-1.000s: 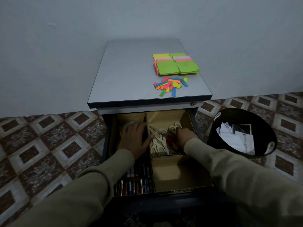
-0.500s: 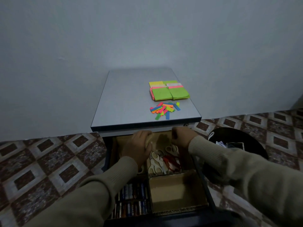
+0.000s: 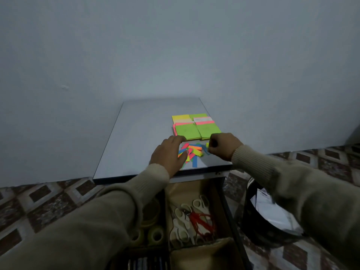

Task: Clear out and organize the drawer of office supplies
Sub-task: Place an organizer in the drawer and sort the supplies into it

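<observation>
I take the cabinet top (image 3: 140, 137) as my landmark. Below its front edge the drawer (image 3: 220, 203) hangs open, its cardboard compartments sorted: tape rolls (image 3: 152, 232) in the left rear cell, scissors (image 3: 192, 217) in the cell right of them, batteries (image 3: 144, 263) at the near left, and a near-right cell that looks empty from here. Right of the cabinet stands a black bin (image 3: 259, 227) with scrap paper inside.

A second ago both my hands were down in the drawer among the scissors; now they have risen onto the cabinet top, near its front right corner. Toward the back of that surface sit the sticky-note pads (image 3: 196, 125), stacked square. Just in front of them lies the loose heap of coloured paper flags (image 3: 192, 151).

My left hand (image 3: 167, 154) rests on the heap's left side, fingers spread and relaxed over the strips, holding nothing yet. My right hand (image 3: 224, 145) is curled at the heap's right edge; whether it already pinches a strip I cannot tell.

To my judgement, the scissors are settled and I am starting to gather the flags, probably for the spare cell. They are light and will scatter if I sweep carelessly.
</observation>
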